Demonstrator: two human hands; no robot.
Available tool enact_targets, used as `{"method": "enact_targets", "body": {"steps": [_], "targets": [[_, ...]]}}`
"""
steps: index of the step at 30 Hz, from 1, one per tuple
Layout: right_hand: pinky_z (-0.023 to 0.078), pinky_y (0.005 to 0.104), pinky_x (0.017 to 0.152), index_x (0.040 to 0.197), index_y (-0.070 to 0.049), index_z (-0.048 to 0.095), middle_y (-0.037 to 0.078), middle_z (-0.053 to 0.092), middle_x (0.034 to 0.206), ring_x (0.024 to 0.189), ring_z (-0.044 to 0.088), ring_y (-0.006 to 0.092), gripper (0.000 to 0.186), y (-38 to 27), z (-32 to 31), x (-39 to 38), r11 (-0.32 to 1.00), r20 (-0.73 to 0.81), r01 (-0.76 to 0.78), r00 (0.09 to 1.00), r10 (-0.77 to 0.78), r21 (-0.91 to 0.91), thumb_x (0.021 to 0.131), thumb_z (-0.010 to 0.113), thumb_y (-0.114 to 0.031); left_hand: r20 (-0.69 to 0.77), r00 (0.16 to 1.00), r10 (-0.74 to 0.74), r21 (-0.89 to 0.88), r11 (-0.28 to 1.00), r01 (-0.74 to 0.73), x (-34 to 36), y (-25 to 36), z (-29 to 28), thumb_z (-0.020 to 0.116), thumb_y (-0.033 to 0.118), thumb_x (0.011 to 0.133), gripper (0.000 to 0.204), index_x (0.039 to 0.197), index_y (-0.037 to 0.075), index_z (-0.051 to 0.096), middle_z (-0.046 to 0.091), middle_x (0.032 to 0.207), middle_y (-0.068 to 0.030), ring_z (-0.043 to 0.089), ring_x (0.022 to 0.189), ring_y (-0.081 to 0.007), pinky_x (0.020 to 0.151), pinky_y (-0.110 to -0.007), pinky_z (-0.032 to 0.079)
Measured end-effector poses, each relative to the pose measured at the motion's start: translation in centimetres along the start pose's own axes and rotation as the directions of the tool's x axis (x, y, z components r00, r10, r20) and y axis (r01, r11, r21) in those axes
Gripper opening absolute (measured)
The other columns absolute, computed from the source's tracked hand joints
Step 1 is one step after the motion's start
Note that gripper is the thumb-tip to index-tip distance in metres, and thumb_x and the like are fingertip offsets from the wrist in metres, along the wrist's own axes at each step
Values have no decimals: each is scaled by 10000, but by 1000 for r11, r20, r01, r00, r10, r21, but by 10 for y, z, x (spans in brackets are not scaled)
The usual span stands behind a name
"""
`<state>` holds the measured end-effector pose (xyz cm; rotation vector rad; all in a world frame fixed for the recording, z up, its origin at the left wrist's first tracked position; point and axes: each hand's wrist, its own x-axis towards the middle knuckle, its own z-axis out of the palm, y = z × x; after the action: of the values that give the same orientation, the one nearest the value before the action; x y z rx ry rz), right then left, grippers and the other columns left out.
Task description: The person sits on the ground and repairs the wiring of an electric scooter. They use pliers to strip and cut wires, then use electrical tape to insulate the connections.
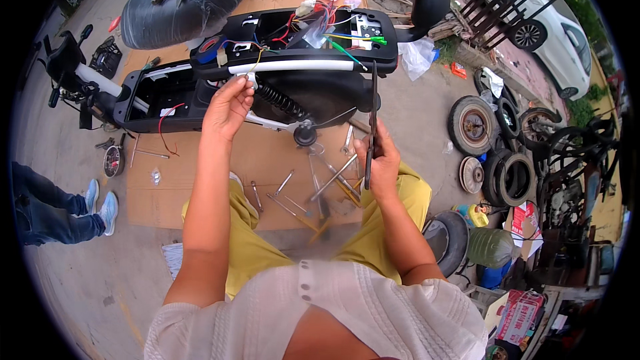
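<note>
An electric scooter point(287, 65) with its seat off lies across in front of me, its open body full of loose coloured wires point(320, 20). My left hand point(230, 103) is pinched closed beside the white frame bracket point(252, 79), above the black coil spring point(280, 100). A thin yellowish wire point(256, 61) runs down towards its fingertips; what they grip is too small to make out. In my right hand point(380, 160) is a long, flat, dark bar point(373, 110), held upright. Its upper end reaches the scooter's rear edge, near a green wire point(347, 52).
Wrenches and other hand tools point(333, 177) lie on the cardboard point(167, 193) between my legs. The black seat point(187, 7) rests behind the scooter. A person in jeans point(53, 207) stands at left. Old tyres point(473, 125) and a jug point(490, 247) crowd the right.
</note>
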<state>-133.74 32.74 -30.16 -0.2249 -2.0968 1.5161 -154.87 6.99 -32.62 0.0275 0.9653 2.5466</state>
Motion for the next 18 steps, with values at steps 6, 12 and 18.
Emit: {"method": "enact_targets", "body": {"steps": [6,12,18], "targets": [[378,185,559,1293,30,512,-18,511,771,588,446,48,464,1,-49,11,989,-181,-133,976,119,-67,895,676,-143,24,998,-53,-17,998,54,4,-4,-4,661,73,864,143,981,1,622,652,893,-92,610,812,-199,672,-289,492],[411,258,437,1020,-7,549,48,555,724,503,554,134,225,87,-17,-75,655,75,-679,712,699,331,903,587,-196,134,988,-80,-7,997,82,5,-2,-6,579,63,876,155,988,-44,574,609,909,-127,569,870,-228,730,-315,467],[486,320,486,842,-52,595,74,625,696,536,604,176,228,253,49,-140,324,419,-936,241,875,-138,886,599,-276,270,962,-45,-8,999,49,7,-8,2,628,80,911,127,1027,33,649,684,982,-87,647,905,-188,767,-306,510]]}}
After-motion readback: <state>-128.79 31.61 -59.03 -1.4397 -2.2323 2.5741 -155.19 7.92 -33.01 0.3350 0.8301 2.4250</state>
